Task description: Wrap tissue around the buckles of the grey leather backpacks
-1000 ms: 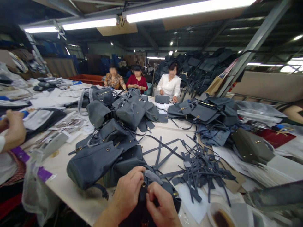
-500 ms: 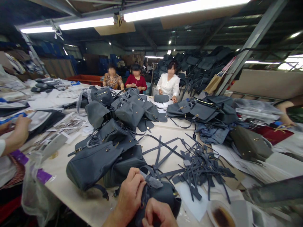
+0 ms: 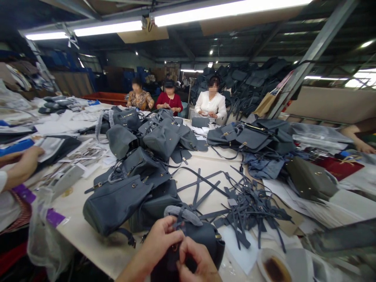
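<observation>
From my feed: left hand and right hand close together at bottom centre, both clamped on a dark grey leather backpack. Fingers pinch at top of bag, just below a grey strap loop. Exact pinch point partly hidden, can't tell what's held there. Bag sits at near edge of cream surface, body partly out of frame.

Just beyond hands, heap of grey leather bags across mid-surface. Loose grey leather straps lie right of hands, cup w/ dark liquid at lower right. Olive bag on right side, next to red folder. Clear plastic bag hangs at left edge. Co-worker's hand on papers at left, another co-worker's hand far right. Three seated co-workers at far end, upper centre, w/ big pile of dark bags behind, upper right.
</observation>
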Tool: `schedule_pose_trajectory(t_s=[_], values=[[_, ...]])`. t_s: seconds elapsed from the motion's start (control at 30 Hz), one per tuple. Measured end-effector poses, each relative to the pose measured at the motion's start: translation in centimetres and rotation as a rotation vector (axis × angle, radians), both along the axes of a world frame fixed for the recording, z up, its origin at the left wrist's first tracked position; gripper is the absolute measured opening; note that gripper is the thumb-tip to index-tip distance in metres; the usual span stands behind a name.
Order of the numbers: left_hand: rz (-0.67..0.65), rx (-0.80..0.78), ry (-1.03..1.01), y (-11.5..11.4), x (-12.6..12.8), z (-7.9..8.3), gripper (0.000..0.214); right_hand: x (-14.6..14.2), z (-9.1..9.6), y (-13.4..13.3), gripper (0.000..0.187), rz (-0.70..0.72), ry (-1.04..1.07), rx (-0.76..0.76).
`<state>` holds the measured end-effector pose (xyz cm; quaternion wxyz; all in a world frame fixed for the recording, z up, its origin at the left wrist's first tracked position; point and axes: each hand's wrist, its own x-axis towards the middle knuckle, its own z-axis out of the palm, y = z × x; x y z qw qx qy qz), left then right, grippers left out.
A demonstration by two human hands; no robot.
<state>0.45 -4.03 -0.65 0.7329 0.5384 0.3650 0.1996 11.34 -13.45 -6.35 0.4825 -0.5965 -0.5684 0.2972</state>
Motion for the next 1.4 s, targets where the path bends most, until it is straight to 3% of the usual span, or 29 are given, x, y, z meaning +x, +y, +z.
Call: schedule_pose_trajectory(t_s=[0.07, 0.13, 0.23, 0.33, 0.47, 0.53, 0.63, 0.73, 0.87, 1.03, 1.13, 1.27, 1.4], values=[[0.065, -0.214, -0.096, 0.7, 0.3, 0.2, 0.032, -0.1, 1.2, 0.2, 0.015, 0.065, -0.009, -0.010], [0.143, -0.299, -0.158, 1.2, 0.5, 0.1, 0.034, 0.1, 2.1, 0.0, 0.017, 0.137, -0.018, -0.048], [0.187, -0.263, -0.172, 1.4, 0.8, -0.2, 0.027, 0.8, 1.8, -0.7, 0.016, 0.242, 0.045, -0.147], [0.202, -0.100, -0.096, 1.2, 1.3, -0.6, 0.021, 0.8, -0.1, -1.5, 0.015, 0.329, 0.108, -0.219], [0.242, 0.050, 0.021, 0.8, 1.4, -1.5, 0.026, 0.2, -2.5, -1.8, 0.020, 0.046, -0.004, -0.178], [0.141, 0.025, 0.093, 0.8, 1.1, -2.3, 0.037, 0.3, -3.1, -1.4, 0.021, -0.058, -0.020, -0.177], [0.049, -0.021, 0.187, 1.2, 0.7, -3.6, 0.054, 0.9, -3.3, -1.0, 0.019, -0.045, 0.018, -0.187], [0.138, 0.044, 0.165, 2.0, 0.6, -4.3, 0.058, 2.1, -4.0, -2.0, 0.022, -0.026, 0.151, -0.294], [0.101, 0.062, 0.156, 3.1, 0.7, -4.7, 0.047, 6.0, -7.2, -6.0, 0.022, -0.311, 0.119, -0.429], [0.021, -0.057, 0.138, 2.8, 0.6, -5.6, 0.045, 13.0, -12.1, -10.4, 0.036, -0.690, -0.149, -0.425], [0.046, -0.050, 0.136, 2.3, 0.8, -5.6, 0.046, 15.0, -14.0, -9.9, 0.030, -0.745, -0.277, -0.395], [0.138, -0.019, 0.148, 1.8, 1.2, -5.0, 0.044, 15.2, -15.2, -7.0, 0.035, -0.759, -0.360, -0.398], [0.207, -0.061, 0.136, 1.1, 1.6, -4.4, 0.047, 15.8, -15.3, -5.4, 0.008, -0.725, -0.308, -0.425]])
